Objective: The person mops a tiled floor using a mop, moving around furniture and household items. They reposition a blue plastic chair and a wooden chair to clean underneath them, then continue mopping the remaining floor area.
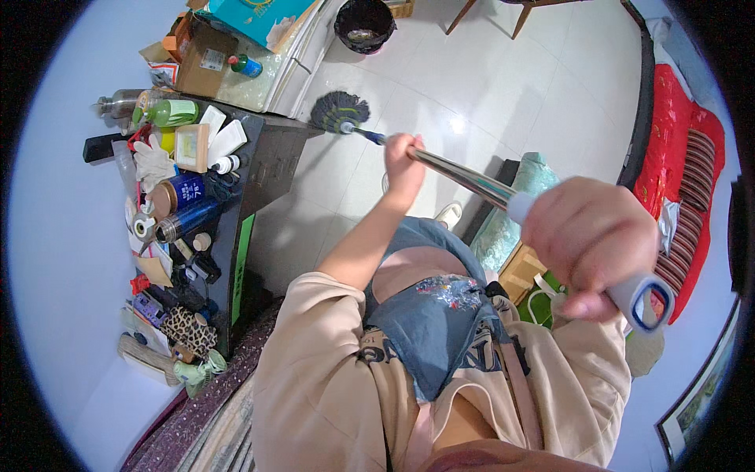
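A string mop with a metal pole (463, 175) slants across the view. Its dark, fringed mop head (340, 111) rests on the tiled floor beside the foot of a cabinet. My left hand (404, 166) is closed around the pole's lower part, not far above the blue joint. Close to the camera, my right hand (593, 245) grips the pale plastic handle at the upper end. The handle's looped tip (650, 304) sticks out past my fingers. Part of the grip is hidden under my right hand.
At left stands a dark desk (250, 138) crowded with bottles, a framed picture and gloves. A black-lined bin (364, 26) and wooden chair legs (522, 20) are at the top. Near my right side are a rolled green fabric bundle (501, 233) and a bed with red bedding (666, 141).
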Tool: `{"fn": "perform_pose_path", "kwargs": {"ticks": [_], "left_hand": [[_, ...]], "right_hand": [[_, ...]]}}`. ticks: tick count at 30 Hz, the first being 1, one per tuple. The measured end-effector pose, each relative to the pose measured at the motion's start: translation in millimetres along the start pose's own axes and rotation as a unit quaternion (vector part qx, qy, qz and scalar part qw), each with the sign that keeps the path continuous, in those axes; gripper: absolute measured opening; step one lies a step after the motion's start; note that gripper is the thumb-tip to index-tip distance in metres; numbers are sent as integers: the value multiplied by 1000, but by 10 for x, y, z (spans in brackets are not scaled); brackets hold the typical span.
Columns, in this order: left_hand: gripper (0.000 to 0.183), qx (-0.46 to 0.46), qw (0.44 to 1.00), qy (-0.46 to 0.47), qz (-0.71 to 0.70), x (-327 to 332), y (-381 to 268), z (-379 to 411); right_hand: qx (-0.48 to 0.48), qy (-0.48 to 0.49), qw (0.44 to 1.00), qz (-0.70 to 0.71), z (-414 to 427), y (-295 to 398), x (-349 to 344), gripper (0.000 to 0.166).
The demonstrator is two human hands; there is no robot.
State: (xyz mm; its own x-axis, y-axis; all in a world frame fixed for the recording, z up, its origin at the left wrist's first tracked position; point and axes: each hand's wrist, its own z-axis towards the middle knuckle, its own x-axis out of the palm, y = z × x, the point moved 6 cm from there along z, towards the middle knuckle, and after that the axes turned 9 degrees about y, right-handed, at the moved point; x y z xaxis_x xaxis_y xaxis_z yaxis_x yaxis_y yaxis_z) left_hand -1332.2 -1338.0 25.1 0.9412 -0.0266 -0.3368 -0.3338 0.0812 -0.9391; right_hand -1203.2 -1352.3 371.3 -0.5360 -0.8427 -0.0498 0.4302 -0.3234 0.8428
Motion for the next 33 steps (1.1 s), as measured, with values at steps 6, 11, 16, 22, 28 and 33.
{"fn": "perform_pose_path", "kwargs": {"ticks": [6,11,16,22,28,33], "left_hand": [[27,53,973,225,-23,442,-657,-40],[28,118,956,264,42,288,-1352,67],[27,213,945,225,104,-54,-1731,269],[22,147,957,212,132,-303,-634,740],[25,115,961,207,143,-433,665,838],[16,122,965,214,84,-300,649,528]], "right_hand": [[59,47,996,-39,-46,563,90,27],[85,170,982,-22,-291,1391,-91,32],[102,201,972,-69,-663,2034,-101,28],[-11,-196,973,-126,-548,463,-298,25],[21,-251,966,-55,-350,-727,-166,31],[91,-282,951,-90,-332,-463,46,34]]}}
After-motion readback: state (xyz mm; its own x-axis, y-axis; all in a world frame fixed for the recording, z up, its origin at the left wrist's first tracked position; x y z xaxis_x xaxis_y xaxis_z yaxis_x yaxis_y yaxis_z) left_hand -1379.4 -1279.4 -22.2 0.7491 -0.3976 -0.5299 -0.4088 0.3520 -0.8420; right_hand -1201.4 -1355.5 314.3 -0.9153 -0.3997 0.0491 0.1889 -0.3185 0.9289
